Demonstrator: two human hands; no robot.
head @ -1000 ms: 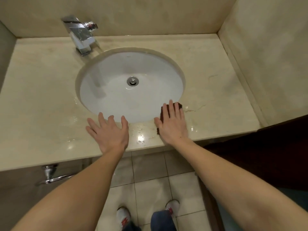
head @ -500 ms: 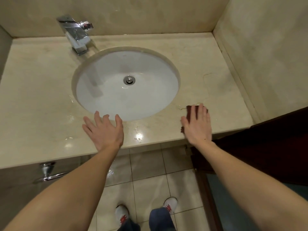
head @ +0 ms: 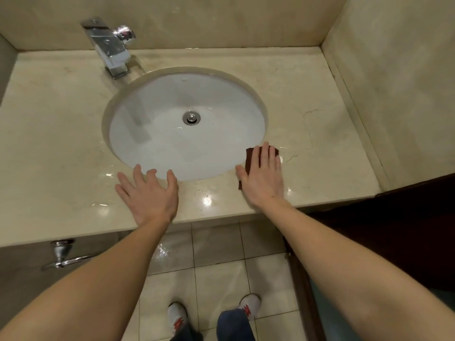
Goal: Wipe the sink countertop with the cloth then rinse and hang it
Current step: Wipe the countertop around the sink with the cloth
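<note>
Two bare hands are working at a beige stone countertop (head: 307, 94), seen from above. The right hand (head: 263, 178) is lying flat, fingers straight and together, pressing a dark red cloth (head: 249, 157) onto the stone just beside the front right rim of the basin. The cloth is showing only past the fingertips and beside the thumb. The left hand (head: 147, 193) is spreading open and holding nothing at the front edge; whether it is touching the stone is unclear. Wiping well probably means pressing evenly through the whole palm, overlapping passes, and steering drops toward the basin, since wet glints are showing along the front. The round white sink (head: 160, 134) is holding no objects, only a metal drain (head: 191, 118) and a faint film of water. A chrome faucet (head: 108, 48) is standing at the back left.
</note>
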